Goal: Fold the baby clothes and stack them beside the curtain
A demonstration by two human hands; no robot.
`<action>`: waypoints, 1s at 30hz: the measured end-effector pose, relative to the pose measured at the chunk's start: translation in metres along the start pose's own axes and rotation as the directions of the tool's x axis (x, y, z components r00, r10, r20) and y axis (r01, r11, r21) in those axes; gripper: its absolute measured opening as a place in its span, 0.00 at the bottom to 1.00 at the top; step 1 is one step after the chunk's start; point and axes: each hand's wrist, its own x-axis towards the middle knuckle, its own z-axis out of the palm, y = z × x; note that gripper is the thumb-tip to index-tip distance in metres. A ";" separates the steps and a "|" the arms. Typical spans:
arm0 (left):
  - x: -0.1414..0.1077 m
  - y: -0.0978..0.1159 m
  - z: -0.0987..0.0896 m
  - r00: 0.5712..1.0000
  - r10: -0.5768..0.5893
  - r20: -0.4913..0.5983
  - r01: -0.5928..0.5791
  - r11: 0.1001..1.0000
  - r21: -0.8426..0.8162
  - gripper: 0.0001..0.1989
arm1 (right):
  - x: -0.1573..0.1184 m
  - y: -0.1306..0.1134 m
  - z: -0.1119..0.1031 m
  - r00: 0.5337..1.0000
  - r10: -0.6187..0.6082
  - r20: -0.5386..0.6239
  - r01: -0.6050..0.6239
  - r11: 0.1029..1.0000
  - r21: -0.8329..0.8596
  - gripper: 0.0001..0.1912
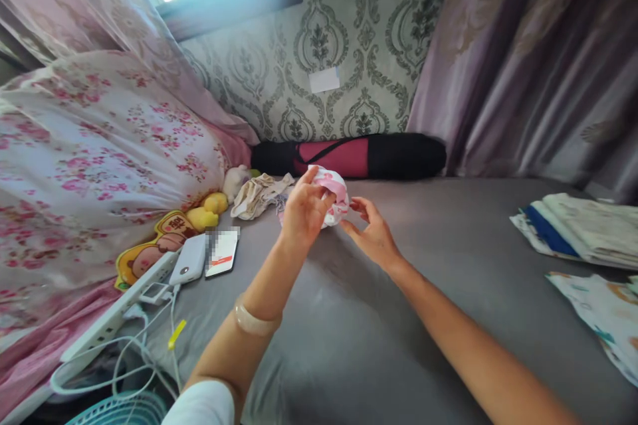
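Observation:
In the head view my left hand [303, 211] grips a small bunched pink-and-white cloth [339, 187], raised above the grey bedsheet. Its thumb and fingers curl into the folds, and a pale bangle [256, 320] circles that forearm. What kind of cloth item this is cannot be made out. Just to the right of the bundle is my right hand [373, 231], its fingers apart and slightly bent. The fingertips come close to the cloth's edge; whether they touch it is unclear. Behind my left hand lies a crumpled beige cloth [256, 198].
A black-and-maroon long bag [343, 156] lies along the wall. On the left are a phone [222, 252], a white power bank [189, 259], a power strip [117, 309] with cables, plush toys [203, 214] and a blue basket [122, 410]. Folded cloths [588, 229] sit at right.

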 end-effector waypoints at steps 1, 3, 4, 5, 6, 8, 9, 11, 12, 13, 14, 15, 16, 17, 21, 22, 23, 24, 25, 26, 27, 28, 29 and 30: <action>-0.007 -0.007 0.002 1.000 -0.019 0.021 0.019 1.000 0.015 0.18 | -0.001 -0.003 0.004 1.000 0.010 0.002 -0.010 0.999 0.042 0.26; -0.017 -0.014 0.003 0.996 -0.063 0.068 0.059 0.996 0.065 0.18 | -0.002 -0.003 0.006 0.997 0.070 0.029 -0.073 0.990 0.122 0.21; -0.020 -0.016 0.002 0.994 -0.076 0.084 0.068 0.993 0.099 0.18 | -0.003 -0.001 0.004 0.993 0.111 0.040 -0.116 0.979 0.165 0.18; -0.023 -0.016 0.000 0.993 -0.073 0.089 0.060 0.988 0.140 0.18 | -0.003 0.001 0.001 0.987 0.152 0.048 -0.159 0.964 0.212 0.18; -0.024 -0.015 -0.003 0.995 -0.052 0.083 0.035 0.982 0.186 0.17 | -0.004 0.003 -0.003 0.981 0.188 0.050 -0.195 0.945 0.264 0.18; -0.022 -0.014 -0.013 0.998 0.018 0.057 -0.034 0.956 0.291 0.17 | -0.005 0.004 -0.013 0.968 0.243 0.055 -0.246 0.893 0.378 0.19; -0.021 -0.014 -0.019 0.998 0.051 0.043 -0.062 0.936 0.348 0.17 | -0.006 0.003 -0.018 0.962 0.265 0.069 -0.268 0.863 0.428 0.20; -0.016 -0.018 -0.032 0.995 0.093 0.023 -0.093 0.883 0.459 0.16 | -0.008 -0.001 -0.027 0.943 0.319 0.100 -0.324 0.802 0.501 0.20; -0.015 -0.022 -0.038 0.994 0.105 0.017 -0.099 0.855 0.509 0.16 | -0.009 -0.004 -0.031 0.929 0.355 0.107 -0.356 0.769 0.531 0.20; -0.013 -0.027 -0.044 0.993 0.113 0.014 -0.102 0.827 0.553 0.17 | -0.010 -0.006 -0.035 0.912 0.396 0.108 -0.386 0.735 0.557 0.20; -0.012 -0.032 -0.049 0.993 0.118 0.017 -0.105 0.801 0.590 0.18 | -0.011 -0.009 -0.038 0.892 0.439 0.105 -0.414 0.703 0.578 0.19; -0.012 -0.038 -0.053 0.992 0.120 0.025 -0.109 0.776 0.622 0.19 | -0.011 -0.011 -0.041 0.873 0.476 0.101 -0.437 0.675 0.594 0.19; -0.011 -0.044 -0.057 0.992 0.118 0.038 -0.114 0.750 0.651 0.21 | -0.012 -0.013 -0.044 0.856 0.508 0.100 -0.457 0.652 0.605 0.19; -0.011 -0.049 -0.061 0.992 0.112 0.053 -0.118 0.723 0.680 0.22 | -0.012 -0.015 -0.048 0.840 0.532 0.105 -0.478 0.634 0.608 0.19; -0.009 -0.066 -0.073 0.993 0.066 0.094 -0.115 0.617 0.779 0.25 | -0.012 -0.025 -0.063 0.804 0.576 0.144 -0.533 0.594 0.602 0.19; -0.009 -0.069 -0.075 0.993 0.055 0.101 -0.114 0.596 0.795 0.26 | -0.013 -0.027 -0.067 0.801 0.580 0.150 -0.539 0.589 0.602 0.19; -0.008 -0.071 -0.077 0.992 0.047 0.113 -0.119 0.580 0.806 0.26 | -0.014 -0.029 -0.070 0.798 0.583 0.154 -0.544 0.585 0.602 0.19; -0.008 -0.074 -0.078 0.990 0.040 0.134 -0.133 0.564 0.815 0.27 | -0.015 -0.031 -0.073 0.794 0.587 0.157 -0.548 0.580 0.602 0.18; -0.009 -0.076 -0.078 0.986 0.033 0.164 -0.156 0.546 0.823 0.28 | -0.016 -0.032 -0.075 0.790 0.592 0.161 -0.554 0.574 0.603 0.18; -0.009 -0.078 -0.077 0.979 0.030 0.199 -0.185 0.524 0.832 0.29 | -0.018 -0.033 -0.075 0.785 0.596 0.167 -0.560 0.570 0.601 0.18; -0.010 -0.080 -0.076 0.971 0.032 0.237 -0.221 0.496 0.840 0.30 | -0.019 -0.035 -0.076 0.781 0.600 0.173 -0.567 0.567 0.597 0.18; -0.011 -0.081 -0.074 0.963 0.045 0.267 -0.257 0.461 0.850 0.31 | -0.020 -0.036 -0.075 0.778 0.602 0.179 -0.574 0.565 0.592 0.18; -0.012 -0.083 -0.071 0.955 0.065 0.288 -0.288 0.419 0.861 0.30 | -0.021 -0.037 -0.075 0.776 0.603 0.186 -0.579 0.565 0.588 0.18; -0.012 -0.084 -0.069 0.950 0.092 0.298 -0.310 0.374 0.874 0.28 | -0.022 -0.038 -0.074 0.775 0.601 0.193 -0.584 0.566 0.582 0.18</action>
